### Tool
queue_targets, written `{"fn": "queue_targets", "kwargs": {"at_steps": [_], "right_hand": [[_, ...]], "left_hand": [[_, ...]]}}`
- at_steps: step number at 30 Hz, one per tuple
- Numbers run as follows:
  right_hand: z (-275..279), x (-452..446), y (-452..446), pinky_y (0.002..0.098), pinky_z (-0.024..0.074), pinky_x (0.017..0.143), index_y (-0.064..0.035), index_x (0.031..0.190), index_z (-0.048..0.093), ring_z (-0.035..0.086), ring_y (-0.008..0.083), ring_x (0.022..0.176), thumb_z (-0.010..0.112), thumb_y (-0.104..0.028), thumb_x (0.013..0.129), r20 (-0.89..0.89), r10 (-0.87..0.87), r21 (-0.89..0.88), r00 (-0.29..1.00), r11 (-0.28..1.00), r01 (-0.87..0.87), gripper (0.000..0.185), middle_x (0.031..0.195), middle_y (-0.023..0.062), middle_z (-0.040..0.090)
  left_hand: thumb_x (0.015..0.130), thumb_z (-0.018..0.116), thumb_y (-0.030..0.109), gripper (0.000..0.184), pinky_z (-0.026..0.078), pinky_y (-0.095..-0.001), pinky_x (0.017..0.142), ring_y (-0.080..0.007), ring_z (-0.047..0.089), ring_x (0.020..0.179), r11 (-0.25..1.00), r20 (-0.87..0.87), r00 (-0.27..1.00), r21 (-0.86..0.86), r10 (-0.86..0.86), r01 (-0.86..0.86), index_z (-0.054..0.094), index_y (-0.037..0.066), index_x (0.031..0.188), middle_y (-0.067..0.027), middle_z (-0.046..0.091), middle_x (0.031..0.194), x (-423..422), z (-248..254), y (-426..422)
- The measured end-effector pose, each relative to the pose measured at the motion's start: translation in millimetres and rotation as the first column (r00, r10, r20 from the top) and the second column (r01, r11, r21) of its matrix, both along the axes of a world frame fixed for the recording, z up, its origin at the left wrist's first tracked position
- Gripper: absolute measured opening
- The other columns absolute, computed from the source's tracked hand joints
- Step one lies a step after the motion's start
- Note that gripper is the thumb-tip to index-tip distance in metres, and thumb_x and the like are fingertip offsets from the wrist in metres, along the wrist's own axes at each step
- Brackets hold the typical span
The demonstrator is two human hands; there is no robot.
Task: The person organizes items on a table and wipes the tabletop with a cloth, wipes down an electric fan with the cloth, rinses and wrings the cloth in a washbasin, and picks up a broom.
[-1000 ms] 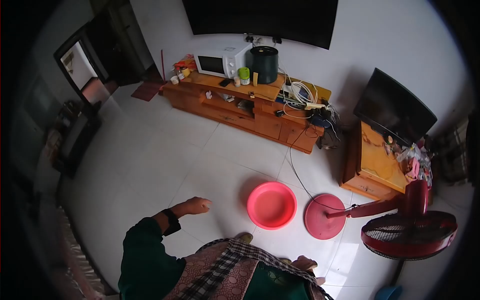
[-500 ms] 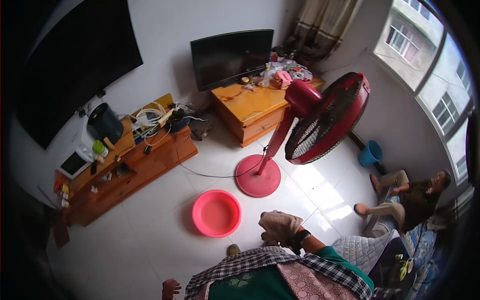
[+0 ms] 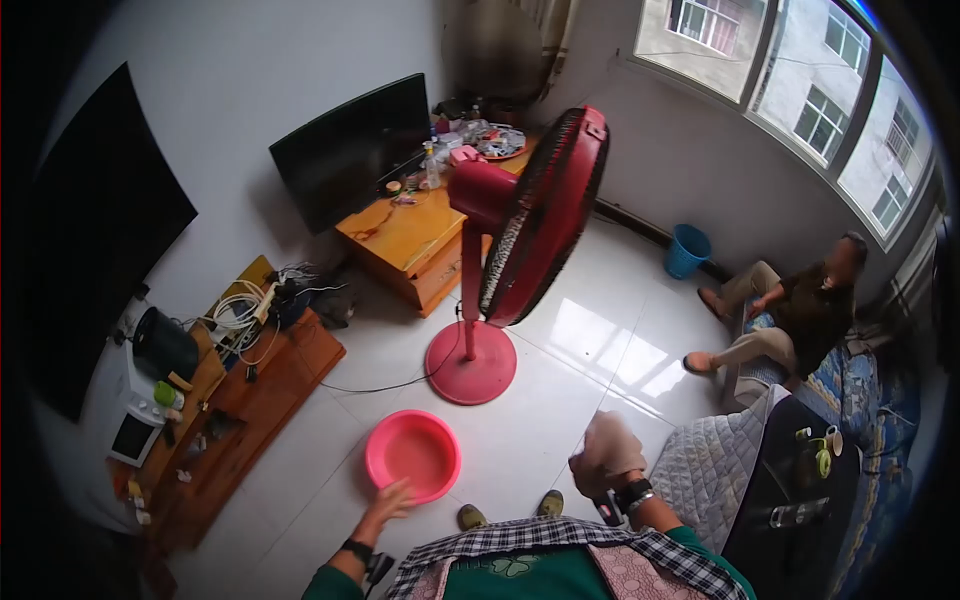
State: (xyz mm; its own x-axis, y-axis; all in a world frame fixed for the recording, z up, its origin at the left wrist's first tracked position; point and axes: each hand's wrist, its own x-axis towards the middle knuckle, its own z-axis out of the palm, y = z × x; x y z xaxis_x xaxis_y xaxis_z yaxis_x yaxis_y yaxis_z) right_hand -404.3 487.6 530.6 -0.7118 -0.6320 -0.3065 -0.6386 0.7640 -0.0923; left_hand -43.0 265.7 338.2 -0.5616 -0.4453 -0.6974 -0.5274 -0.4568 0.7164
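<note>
My right hand (image 3: 617,482) is closed around a crumpled beige-grey cloth (image 3: 609,440), held in front of my body to the right; the cloth is smeared by motion and covers most of the fingers. My left hand (image 3: 392,498) reaches forward with fingers stretched out, empty, and overlaps the near rim of a pink plastic basin (image 3: 371,452) in view; whether it touches the rim I cannot tell. Beyond the basin a red pedestal fan (image 3: 470,290) stands upright on its round base, its caged head facing right.
Left is a wooden cabinet (image 3: 262,400) with cables and a microwave (image 3: 135,425). A television (image 3: 350,150) stands on a wooden chest (image 3: 400,235). A blue bin (image 3: 688,252) is by the wall. At right sits a person (image 3: 815,300), near a dark table (image 3: 770,540) with a quilted cover (image 3: 705,460).
My view has turned to the right. My left hand has come up from the lower edge and extended toward the basin. The right hand, still gripping the cloth, has shifted rightward in view.
</note>
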Motion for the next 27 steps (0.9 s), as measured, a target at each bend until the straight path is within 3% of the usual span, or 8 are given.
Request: {"fn": "queue_targets", "kwargs": {"at_steps": [3,5,7,11,14,17,21,27], "right_hand": [[-45,-31,-17,0.0371,0.0487,0.085,-0.0088,0.105,0.06,0.059,0.0246,0.102,0.064,-0.03,0.079,0.271,-0.413,0.202,0.87,0.908,0.368,0.034,0.103,0.0061,0.062],[-298,-75,26,0.0415,0.0403,0.096,-0.0113,0.129,0.046,0.051,0.0244,0.113,0.063,-0.032,0.081,-0.298,0.453,-0.281,0.84,0.8,-0.53,0.055,0.116,0.0121,0.053],[-169,-20,-9,0.045,0.0296,0.105,-0.0086,0.139,0.033,0.037,0.0253,0.126,0.061,-0.036,0.083,-0.132,0.502,-0.617,0.855,0.633,-0.467,0.068,0.132,0.0152,0.041],[-58,-44,-1,0.0481,0.0335,0.103,-0.0114,0.134,0.039,0.038,0.0321,0.127,0.057,-0.027,0.081,0.228,0.538,-0.245,0.812,0.839,-0.487,0.058,0.14,0.017,0.037],[-138,-82,25,0.0378,0.0391,0.099,-0.0096,0.127,0.049,0.045,0.0318,0.121,0.053,-0.021,0.085,0.239,0.776,-0.565,0.583,0.599,-0.567,0.044,0.131,0.0145,0.048],[-152,-101,88,0.0373,0.0473,0.087,-0.005,0.113,0.061,0.059,0.0327,0.102,0.063,-0.031,0.084,0.509,0.395,-0.234,0.765,0.918,-0.319,0.039,0.113,0.0171,0.061],[-221,-138,165,0.0368,0.0518,0.069,0.0025,0.099,0.064,0.067,0.03,0.079,0.058,-0.025,0.085,0.374,0.436,-0.227,0.819,0.899,-0.375,0.031,0.084,0.0165,0.068],[-246,-107,233,0.0293,0.0483,0.053,0.0019,0.093,0.067,0.063,0.0158,0.061,0.053,-0.024,0.087,0.69,-0.351,0.293,0.633,0.935,0.2,0.03,0.071,0.008,0.066]], "left_hand": [[0.088,0.05,0.055,0.075,0.046,-0.0457,0.088,-0.0316,0.05,0.119,0.895,-0.238,0.97,0.424,-0.039,0.14,0.019,0.021,0.146,-0.0199,0.047,0.132,-133,20,53],[0.086,0.053,0.056,0.072,0.046,-0.05,0.088,-0.0347,0.05,0.117,0.718,-0.3,0.946,0.684,0.121,0.125,0.028,0.017,0.142,-0.0192,0.048,0.131,-206,18,92],[0.087,0.055,0.051,0.063,0.047,-0.0459,0.089,-0.029,0.052,0.115,0.625,-0.397,0.89,0.759,0.224,0.181,0.039,0.012,0.134,-0.0118,0.053,0.126,-255,6,114],[0.093,0.051,0.03,0.037,0.049,-0.0314,0.089,-0.0161,0.058,0.103,0.592,-0.427,0.782,0.8,0.454,0.093,0.051,0.009,0.124,-0.002,0.058,0.118,-302,-14,145],[0.096,0.046,0.027,0.039,0.048,-0.0336,0.093,-0.0157,0.055,0.112,0.749,-0.36,0.851,0.661,0.382,-0.057,0.045,0.008,0.13,-0.0056,0.053,0.127,-275,-59,154],[0.087,0.057,0.013,0.049,0.045,-0.029,0.09,-0.0145,0.054,0.107,0.994,-0.569,0.82,0.108,0.072,-0.013,0.039,0.002,0.131,-0.005,0.055,0.117,-224,29,148],[0.092,0.049,0.014,0.042,0.041,-0.0298,0.095,-0.0167,0.052,0.113,0.731,-0.332,0.69,0.537,0.643,-0.422,0.043,0.003,0.131,-0.0089,0.051,0.129,-167,-33,131],[0.078,0.056,0.013,0.018,0.048,-0.034,0.062,-0.017,0.061,0.073,0.56,0.018,0.625,0.425,0.78,-0.711,0.06,0.005,0.093,-0.0037,0.061,0.083,-70,-146,107]]}}
